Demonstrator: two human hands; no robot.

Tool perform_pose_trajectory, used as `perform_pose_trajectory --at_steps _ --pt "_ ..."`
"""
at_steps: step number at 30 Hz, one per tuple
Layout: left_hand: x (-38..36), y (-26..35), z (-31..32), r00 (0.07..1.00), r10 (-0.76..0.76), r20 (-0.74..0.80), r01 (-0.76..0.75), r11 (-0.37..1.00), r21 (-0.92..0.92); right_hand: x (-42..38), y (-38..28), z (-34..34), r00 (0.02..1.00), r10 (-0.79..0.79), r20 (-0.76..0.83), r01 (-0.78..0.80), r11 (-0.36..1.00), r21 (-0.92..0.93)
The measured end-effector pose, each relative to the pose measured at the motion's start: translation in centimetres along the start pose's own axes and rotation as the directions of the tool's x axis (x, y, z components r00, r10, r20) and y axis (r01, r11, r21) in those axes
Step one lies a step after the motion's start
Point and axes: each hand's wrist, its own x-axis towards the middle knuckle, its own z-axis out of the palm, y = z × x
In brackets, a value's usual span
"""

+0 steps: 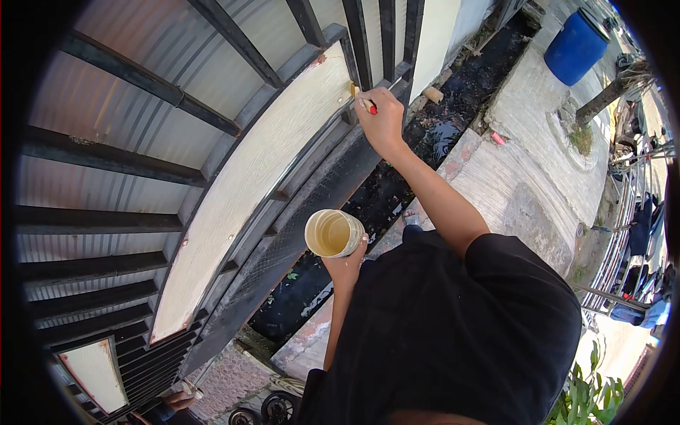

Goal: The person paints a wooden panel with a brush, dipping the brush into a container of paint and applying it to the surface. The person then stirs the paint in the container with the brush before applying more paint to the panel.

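Observation:
In my right hand (382, 122) is a paintbrush (367, 105) with a red mark on its handle; its bristles touch the right end of a long cream panel (262, 177) set in a dark metal gate. My left hand (346, 263) holds a cream cup (334, 234) below the panel, its mouth facing up, with yellowish liquid inside. The fingers of that hand are mostly hidden behind the cup.
Dark bars (99, 219) run left of the panel. A water-filled ditch (432, 138) passes beneath, beside concrete paving (524, 177). A blue barrel (577, 48) stands at upper right. Another person's hand (178, 401) and a smaller cream panel (94, 374) show at lower left.

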Motion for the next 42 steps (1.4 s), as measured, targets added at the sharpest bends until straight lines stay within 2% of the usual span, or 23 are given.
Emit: perform_pose_trajectory --at_steps 1,5,7,11,13,14,15,17,18,20,23,24,26,29,32,33,34,35,37,38,40,41,42 --pt "0.1 -0.2 0.0 0.998 0.060 0.000 -0.060 0.998 0.017 0.0 -0.4 -0.2 1.000 -0.010 -0.021 0.010 1.000 0.027" --pt "0.1 -0.4 0.0 0.997 0.081 0.001 -0.081 0.996 0.029 -0.5 0.6 0.0 1.000 -0.003 -0.002 0.002 0.999 -0.053" --pt "0.3 -0.5 0.0 0.995 0.096 0.021 -0.097 0.994 0.050 0.1 0.5 0.2 0.997 -0.075 -0.031 0.075 0.997 0.011" --pt "0.4 -0.3 0.0 0.996 0.090 0.024 -0.091 0.995 0.033 -2.0 -0.3 -1.2 0.996 -0.066 -0.052 0.069 0.995 0.078" --pt "0.4 0.2 0.1 0.996 0.090 0.012 -0.090 0.996 0.017 -3.5 0.8 -1.1 0.989 0.107 -0.103 -0.098 0.992 0.085" --pt "0.2 0.0 0.0 0.996 0.085 0.009 -0.085 0.996 0.021 -3.8 1.6 -1.0 0.978 0.186 -0.096 -0.186 0.982 0.017" --pt "0.3 -0.1 -0.1 0.997 0.072 0.005 -0.072 0.997 0.037 -3.8 1.8 -0.7 0.977 0.190 -0.093 -0.189 0.982 0.018" --pt "0.1 0.1 -0.1 0.998 0.059 0.005 -0.060 0.997 0.056 -3.6 1.9 -0.1 0.907 0.393 -0.152 -0.367 0.914 0.170" --pt "0.1 1.0 0.2 1.000 0.020 0.005 -0.020 1.000 0.020 -3.2 1.9 0.3 0.907 0.391 -0.156 -0.365 0.915 0.172" --pt "0.0 1.3 0.3 1.000 -0.022 0.007 0.022 1.000 -0.014 -2.7 2.0 1.0 0.832 0.543 -0.118 -0.500 0.824 0.265" --pt "0.0 0.1 0.0 1.000 0.013 0.004 -0.013 1.000 -0.002 -2.1 2.3 2.3 0.782 0.611 -0.120 -0.530 0.755 0.386" --pt "0.1 -0.3 0.0 0.999 0.050 0.006 -0.050 0.999 0.013 -2.2 1.7 2.1 0.782 0.612 -0.119 -0.532 0.754 0.385" --pt "0.0 -0.8 -0.1 0.996 0.090 0.012 -0.090 0.996 0.029 -2.5 0.4 1.5 0.840 0.542 -0.019 -0.527 0.824 0.207" --pt "0.2 -0.6 -0.1 0.995 0.101 -0.005 -0.101 0.994 0.046 -3.5 0.9 1.5 0.829 0.559 -0.010 -0.529 0.790 0.310" --pt "-0.1 0.2 0.0 0.996 0.084 -0.002 -0.084 0.996 0.032 -3.3 1.0 1.6 0.855 0.512 -0.081 -0.479 0.841 0.251" --pt "-0.3 1.1 0.3 1.000 -0.016 -0.005 0.016 1.000 -0.015 -3.1 0.7 1.6 0.866 0.491 -0.098 -0.462 0.859 0.221" --pt "-0.4 1.6 0.4 0.994 -0.113 -0.002 0.112 0.992 -0.061 -3.6 0.0 1.5 0.877 0.479 -0.016 -0.468 0.863 0.193" --pt "-0.2 1.0 0.4 0.994 -0.107 0.001 0.107 0.992 -0.061 -4.3 -0.8 1.2 0.875 0.480 0.065 -0.481 0.843 0.242" --pt "0.0 0.2 0.1 0.998 0.067 0.000 -0.067 0.998 0.021 -5.6 -0.6 1.6 0.919 0.393 0.030 -0.387 0.887 0.250" --pt "0.1 -0.1 0.0 0.998 0.068 -0.004 -0.068 0.997 0.021 -5.5 -0.2 1.9 0.920 0.390 0.034 -0.386 0.887 0.252" --pt "-0.1 -0.2 0.0 0.998 0.059 -0.019 -0.058 0.998 0.035 -5.3 0.7 2.1 0.853 0.511 -0.106 -0.452 0.824 0.343" --pt "-0.4 0.2 0.2 0.998 0.055 -0.020 -0.054 0.998 0.035 -5.7 0.7 2.3 0.852 0.514 -0.104 -0.455 0.823 0.341" --pt "-0.6 1.1 0.5 0.999 -0.032 -0.030 0.031 0.999 -0.029 -6.3 0.9 2.9 0.883 0.464 -0.070 -0.425 0.854 0.301"
